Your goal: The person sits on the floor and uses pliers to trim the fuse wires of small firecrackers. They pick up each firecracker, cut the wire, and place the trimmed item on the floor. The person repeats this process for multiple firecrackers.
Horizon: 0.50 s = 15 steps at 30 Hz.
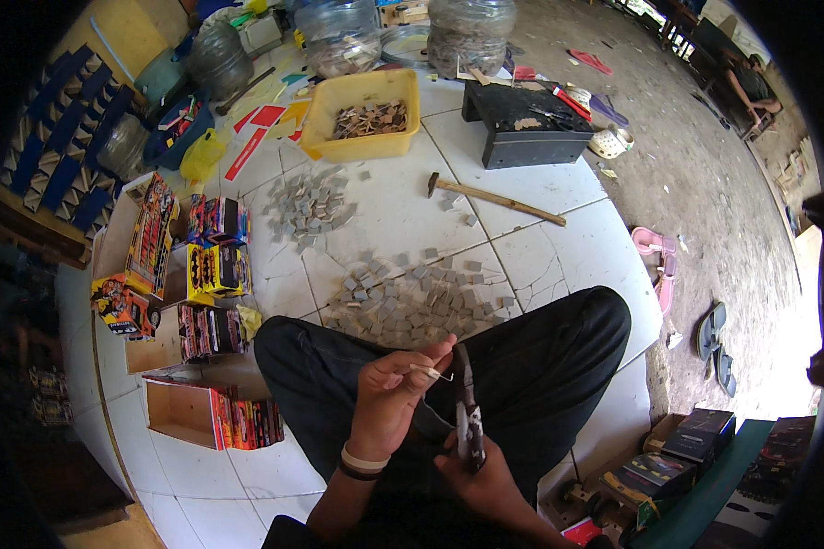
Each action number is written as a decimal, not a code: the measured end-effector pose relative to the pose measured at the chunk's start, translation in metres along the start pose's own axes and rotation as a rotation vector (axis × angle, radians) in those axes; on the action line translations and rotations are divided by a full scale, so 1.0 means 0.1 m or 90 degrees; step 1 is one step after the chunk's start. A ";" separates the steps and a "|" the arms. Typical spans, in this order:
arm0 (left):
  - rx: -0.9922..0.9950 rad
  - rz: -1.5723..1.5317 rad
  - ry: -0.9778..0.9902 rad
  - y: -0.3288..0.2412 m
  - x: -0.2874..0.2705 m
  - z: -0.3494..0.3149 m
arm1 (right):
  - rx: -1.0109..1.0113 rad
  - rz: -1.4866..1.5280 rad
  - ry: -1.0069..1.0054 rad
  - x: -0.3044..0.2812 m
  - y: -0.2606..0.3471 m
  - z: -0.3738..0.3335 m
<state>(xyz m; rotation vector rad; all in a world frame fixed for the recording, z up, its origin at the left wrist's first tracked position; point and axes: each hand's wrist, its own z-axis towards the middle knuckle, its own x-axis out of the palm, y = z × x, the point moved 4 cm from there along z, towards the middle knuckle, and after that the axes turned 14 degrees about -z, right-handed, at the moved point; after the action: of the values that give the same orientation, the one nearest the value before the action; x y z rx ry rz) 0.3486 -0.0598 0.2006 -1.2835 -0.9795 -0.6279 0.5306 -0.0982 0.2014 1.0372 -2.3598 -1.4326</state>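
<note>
My left hand (pixel 395 389) is raised above my lap, its fingertips pinched on a thin white piece (pixel 441 374) with a hooked end, like a bit of wire or string. Just right of it, my right hand (pixel 482 480) is wrapped round the lower end of a dark, curved, strip-like object (pixel 468 403) with pale patches; its exact kind is unclear. The strip stands nearly upright, close to the left fingertips. On the white tiles beyond my crossed legs lies a spread of small grey square pieces (pixel 412 297), with another group of grey squares (pixel 307 203) farther left.
A hammer (pixel 499 199) lies beyond the pieces. Behind are a yellow basin (pixel 362 151) of brown scraps and a low black stool (pixel 531 137) with tools on it. Colourful boxes (pixel 215 274) line the left, dark boxes (pixel 696 439) the lower right. Another person (pixel 753 96) sits far right.
</note>
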 end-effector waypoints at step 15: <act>0.150 0.409 -0.148 0.27 -1.01 1.14 | 0.082 0.242 -0.176 -0.74 0.02 -0.13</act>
<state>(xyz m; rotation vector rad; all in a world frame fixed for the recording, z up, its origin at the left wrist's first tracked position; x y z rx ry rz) 0.2954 0.0434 0.0979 -1.3763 -0.7350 0.1311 0.5904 -0.0588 0.2230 0.3940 -2.6831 -1.3626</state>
